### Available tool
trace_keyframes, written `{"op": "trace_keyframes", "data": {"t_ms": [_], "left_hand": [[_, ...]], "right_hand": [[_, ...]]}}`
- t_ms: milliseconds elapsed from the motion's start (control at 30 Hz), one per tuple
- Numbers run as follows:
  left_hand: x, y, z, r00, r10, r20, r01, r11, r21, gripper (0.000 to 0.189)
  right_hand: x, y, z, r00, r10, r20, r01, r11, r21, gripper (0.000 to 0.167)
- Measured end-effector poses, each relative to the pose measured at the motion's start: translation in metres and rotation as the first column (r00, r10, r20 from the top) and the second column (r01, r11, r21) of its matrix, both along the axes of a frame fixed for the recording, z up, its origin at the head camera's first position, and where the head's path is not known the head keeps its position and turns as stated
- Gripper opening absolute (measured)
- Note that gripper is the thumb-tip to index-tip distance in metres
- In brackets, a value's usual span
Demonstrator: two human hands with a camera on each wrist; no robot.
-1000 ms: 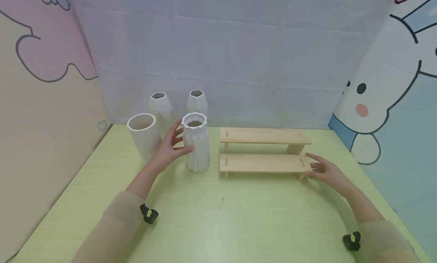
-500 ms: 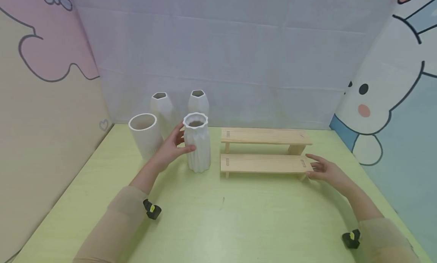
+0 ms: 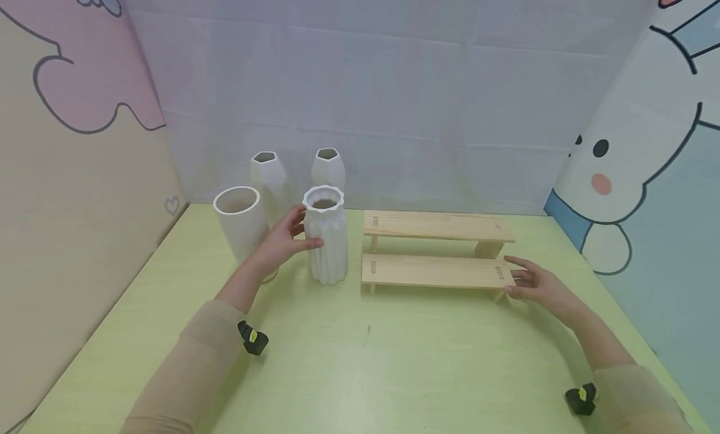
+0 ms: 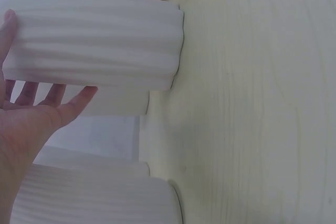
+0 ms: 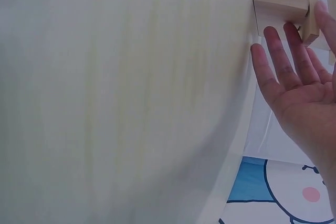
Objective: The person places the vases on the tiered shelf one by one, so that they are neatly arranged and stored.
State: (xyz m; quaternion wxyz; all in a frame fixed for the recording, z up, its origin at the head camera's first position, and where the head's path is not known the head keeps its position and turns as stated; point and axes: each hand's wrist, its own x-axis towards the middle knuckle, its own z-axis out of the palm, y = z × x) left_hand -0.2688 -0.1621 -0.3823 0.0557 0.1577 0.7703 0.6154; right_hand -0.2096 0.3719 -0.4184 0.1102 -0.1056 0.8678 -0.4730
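Scalloped vase (image 3: 329,246) stands upright on the surface (image 3: 427,359), just left of the front shelf (image 3: 433,270); left grip (image 3: 279,242) curves round its side, thumb in front; right grip (image 3: 539,285), loosely open, meets the shelf's right end.

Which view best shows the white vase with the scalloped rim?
The head view: it shows the vase upright, from scalloped rim to base. The left wrist view gives its fluted side, turned sideways, without the mouth; the right wrist view doesn't show it.

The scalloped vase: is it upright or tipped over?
Upright: in the head view, the vase stands on the table, its mouth facing up.
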Motion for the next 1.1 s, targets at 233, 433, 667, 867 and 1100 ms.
{"op": "trace_keyframes", "data": {"t_ms": [233, 433, 667, 867, 1100], "left_hand": [[0.001, 0.0, 0.004, 1.0, 0.002, -0.002, -0.002, 1.0, -0.015, 0.082], [0.004, 0.001, 0.006, 0.999, 0.035, -0.01, -0.035, 0.999, -0.02, 0.082], [0.005, 0.003, 0.008, 0.998, 0.055, -0.023, -0.055, 0.998, -0.019, 0.081], [0.005, 0.007, 0.016, 0.997, 0.073, -0.007, -0.073, 0.996, -0.044, 0.085], [0.011, 0.013, 0.031, 0.994, 0.105, 0.004, -0.105, 0.994, -0.026, 0.089]], "right_hand": [[0.001, 0.0, -0.002, 1.0, -0.013, 0.013, 0.013, 1.0, -0.011, 0.076], [0.005, -0.006, 0.0, 0.999, -0.024, 0.021, 0.024, 0.999, 0.027, 0.074], [0.008, -0.011, 0.003, 0.998, -0.051, 0.03, 0.049, 0.997, 0.063, 0.075], [0.011, -0.01, 0.004, 0.998, -0.055, 0.008, 0.054, 0.994, 0.094, 0.074], [0.012, -0.01, 0.002, 0.999, -0.053, -0.003, 0.053, 0.994, 0.098, 0.073]]}}
